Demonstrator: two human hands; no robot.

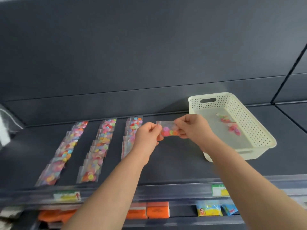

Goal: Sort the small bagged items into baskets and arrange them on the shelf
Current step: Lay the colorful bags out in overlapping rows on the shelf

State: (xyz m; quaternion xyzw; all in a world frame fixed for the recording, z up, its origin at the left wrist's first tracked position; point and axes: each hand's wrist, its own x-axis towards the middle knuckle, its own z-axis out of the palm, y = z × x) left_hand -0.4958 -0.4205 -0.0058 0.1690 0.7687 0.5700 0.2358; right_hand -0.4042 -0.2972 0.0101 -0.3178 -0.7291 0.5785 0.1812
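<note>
Left forearm (pixel 108 188) and right forearm (pixel 245 176) reach up from the bottom edge and meet over the dark shelf (pixel 174 163). The left hand (pixel 147 135), fingers curled, pinches one end of a small clear bag (pixel 168 131) of coloured buttons. The right hand (pixel 193 127) pinches the other end, so the bag hangs stretched between them just above the shelf.

Just left of the hands, three rows of similar bags lie flat and overlapping on the shelf: a short row (pixel 132 133) partly hidden by the left hand, a middle row (pixel 98 150) and a far-left row (pixel 63 153).

To the right, a cream perforated basket (pixel 252 123) stands on the shelf, its near corner covered by the right wrist. A few pink bags (pixel 232 127) lie on its floor.

Price labels (pixel 67 195) sit on the shelf's front strip. On the level below are orange packs (pixel 157 209) and yellow-and-blue packets (pixel 209 208), the orange ones partly hidden by the left forearm.
</note>
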